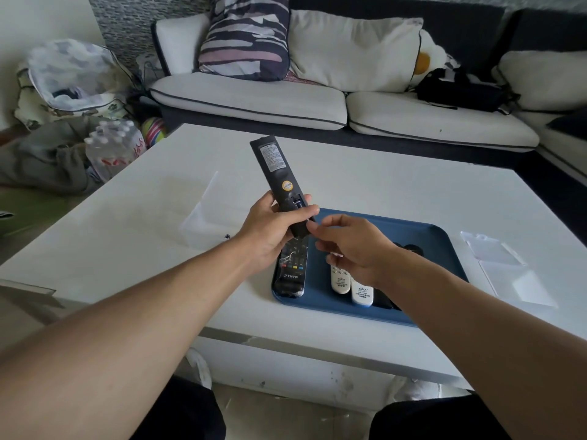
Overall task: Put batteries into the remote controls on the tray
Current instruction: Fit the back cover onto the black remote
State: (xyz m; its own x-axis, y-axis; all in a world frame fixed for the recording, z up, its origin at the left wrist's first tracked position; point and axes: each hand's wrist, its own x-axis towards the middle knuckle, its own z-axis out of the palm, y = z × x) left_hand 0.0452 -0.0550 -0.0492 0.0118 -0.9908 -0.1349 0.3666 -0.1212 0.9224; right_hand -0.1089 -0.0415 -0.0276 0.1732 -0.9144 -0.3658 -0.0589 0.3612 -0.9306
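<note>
The white coffee table point(349, 185) carries a blue tray point(444, 249) under and just beyond the right hand point(355, 246), keeping the waiting remotes together: a black remote point(290, 271) beneath the left hand point(273, 230) and two white remotes point(351, 285) below the right wrist. The left hand wraps the long black remote point(274, 166), raised back-up, probably to expose its battery bay. The right fingertips are pinched at its lower end; whether they hold a battery I cannot tell.

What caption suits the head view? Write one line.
Left hand grips a black remote back-up over the blue tray.
</note>
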